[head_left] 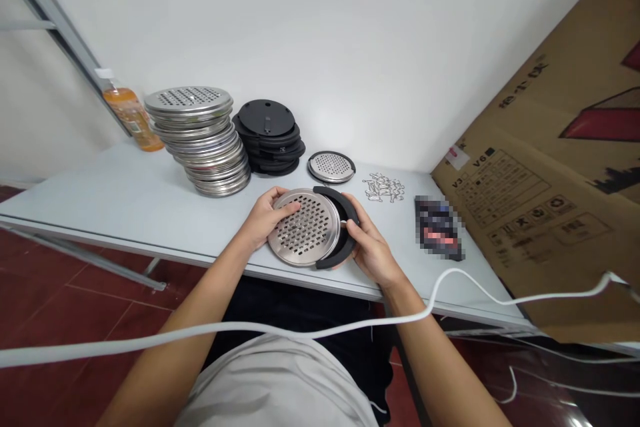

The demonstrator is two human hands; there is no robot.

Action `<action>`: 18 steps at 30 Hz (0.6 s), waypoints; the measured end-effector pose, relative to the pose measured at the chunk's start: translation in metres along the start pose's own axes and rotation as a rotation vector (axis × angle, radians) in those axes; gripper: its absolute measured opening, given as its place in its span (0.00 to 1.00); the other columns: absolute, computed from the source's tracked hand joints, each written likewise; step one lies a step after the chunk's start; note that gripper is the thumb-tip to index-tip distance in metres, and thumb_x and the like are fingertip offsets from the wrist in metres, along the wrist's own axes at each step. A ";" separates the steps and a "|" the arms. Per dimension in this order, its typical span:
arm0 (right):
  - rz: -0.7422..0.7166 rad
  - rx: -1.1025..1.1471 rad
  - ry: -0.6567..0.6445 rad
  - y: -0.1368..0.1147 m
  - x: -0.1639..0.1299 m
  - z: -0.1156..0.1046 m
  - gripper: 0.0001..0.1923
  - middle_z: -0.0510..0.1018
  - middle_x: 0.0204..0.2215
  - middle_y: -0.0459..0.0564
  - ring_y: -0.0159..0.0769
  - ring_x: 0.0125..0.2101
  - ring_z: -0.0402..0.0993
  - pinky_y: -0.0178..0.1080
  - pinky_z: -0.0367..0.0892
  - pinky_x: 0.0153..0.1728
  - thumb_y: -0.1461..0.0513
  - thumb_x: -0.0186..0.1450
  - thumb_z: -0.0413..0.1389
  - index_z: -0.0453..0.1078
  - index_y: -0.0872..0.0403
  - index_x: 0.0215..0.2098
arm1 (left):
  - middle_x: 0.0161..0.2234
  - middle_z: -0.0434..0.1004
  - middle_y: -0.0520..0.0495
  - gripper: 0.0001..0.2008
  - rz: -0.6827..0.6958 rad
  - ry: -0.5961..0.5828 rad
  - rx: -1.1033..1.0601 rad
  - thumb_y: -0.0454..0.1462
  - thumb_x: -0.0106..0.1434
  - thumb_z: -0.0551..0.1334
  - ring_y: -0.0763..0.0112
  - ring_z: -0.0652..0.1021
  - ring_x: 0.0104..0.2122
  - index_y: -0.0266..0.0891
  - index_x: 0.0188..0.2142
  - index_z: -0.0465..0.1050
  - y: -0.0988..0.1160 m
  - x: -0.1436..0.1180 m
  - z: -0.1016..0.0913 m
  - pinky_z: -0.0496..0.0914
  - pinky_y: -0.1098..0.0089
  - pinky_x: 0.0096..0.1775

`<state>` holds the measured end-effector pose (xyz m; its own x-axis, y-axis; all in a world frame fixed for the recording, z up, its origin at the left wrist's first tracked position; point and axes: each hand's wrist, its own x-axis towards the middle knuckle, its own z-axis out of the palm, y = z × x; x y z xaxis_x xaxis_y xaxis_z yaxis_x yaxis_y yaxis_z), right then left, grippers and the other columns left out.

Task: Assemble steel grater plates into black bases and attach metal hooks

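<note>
Near the table's front edge, my left hand grips a round perforated metal disc, its thumb on the top face. My right hand is closed on a black round base with a curved raised rim. The disc sits partly inside that rim, with a dark gap at its right side. A small pale piece shows by my right thumb; I cannot make out what it is. Behind my hands lies another metal disc set in a black base.
A tall stack of metal discs and a stack of black bases stand at the back left, beside an orange bottle. Small metal pieces and a blurred dark item lie right. A large cardboard box leans there. A white cable crosses the foreground.
</note>
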<state>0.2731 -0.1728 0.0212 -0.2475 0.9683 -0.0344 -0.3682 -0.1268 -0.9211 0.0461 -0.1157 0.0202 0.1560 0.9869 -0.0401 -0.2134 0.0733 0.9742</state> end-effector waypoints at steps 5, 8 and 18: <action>0.013 -0.008 0.018 0.000 -0.003 0.011 0.39 0.63 0.66 0.46 0.33 0.25 0.78 0.43 0.78 0.20 0.52 0.62 0.62 0.52 0.30 0.68 | 0.35 0.78 0.50 0.24 -0.009 0.014 0.006 0.44 0.50 0.75 0.69 0.78 0.33 0.39 0.40 0.68 -0.001 -0.001 0.003 0.72 0.69 0.37; 0.030 -0.014 0.015 -0.001 -0.003 0.012 0.40 0.63 0.66 0.45 0.33 0.25 0.78 0.44 0.78 0.20 0.52 0.62 0.62 0.50 0.29 0.68 | 0.35 0.78 0.51 0.24 0.006 0.008 0.006 0.43 0.49 0.76 0.69 0.77 0.33 0.39 0.40 0.68 0.000 0.000 0.002 0.71 0.71 0.36; 0.059 0.054 -0.011 -0.007 -0.002 0.004 0.41 0.69 0.60 0.48 0.39 0.31 0.79 0.45 0.79 0.23 0.52 0.62 0.63 0.50 0.31 0.69 | 0.36 0.78 0.51 0.23 0.040 0.092 -0.035 0.44 0.50 0.75 0.72 0.77 0.31 0.40 0.40 0.67 0.001 0.003 -0.004 0.72 0.70 0.36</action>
<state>0.2726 -0.1748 0.0289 -0.2799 0.9564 -0.0836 -0.4007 -0.1955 -0.8951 0.0427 -0.1120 0.0198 0.0578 0.9981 -0.0231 -0.2513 0.0369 0.9672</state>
